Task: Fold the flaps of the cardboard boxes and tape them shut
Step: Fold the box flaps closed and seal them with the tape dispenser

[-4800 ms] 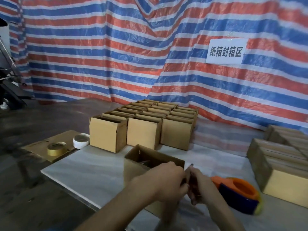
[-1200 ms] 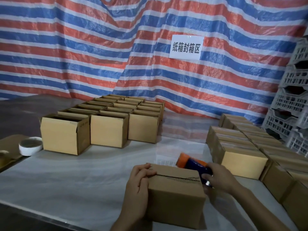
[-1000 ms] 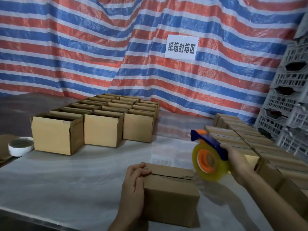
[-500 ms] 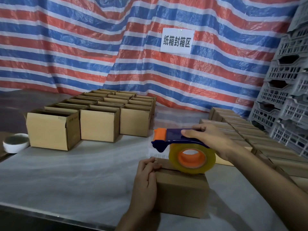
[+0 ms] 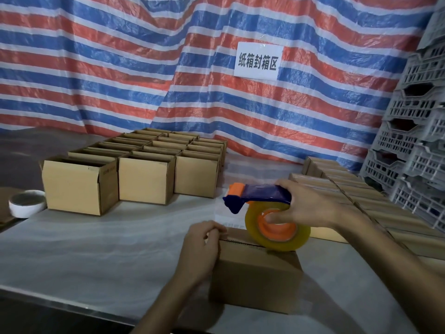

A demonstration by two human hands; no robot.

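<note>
Over the last half second the tape dispenser (image 5: 260, 192) has come lower over the closed cardboard box (image 5: 257, 280). The left hand (image 5: 202, 247) grips the box's left top edge with curled fingers. The right hand (image 5: 305, 206) grips the dispenser above the box, thumb in the roll core.

Step in hand: taping the top seam. Whether tape already covers it cannot be told. The next move probably calls for seating the dispenser's head by the left hand and drawing it along the seam.

Behind the box to the left stand open boxes (image 5: 144, 179). Behind it to the right are closed boxes (image 5: 361, 201). Farther back, a sign (image 5: 258, 61) reads 纸箱封箱区.
</note>
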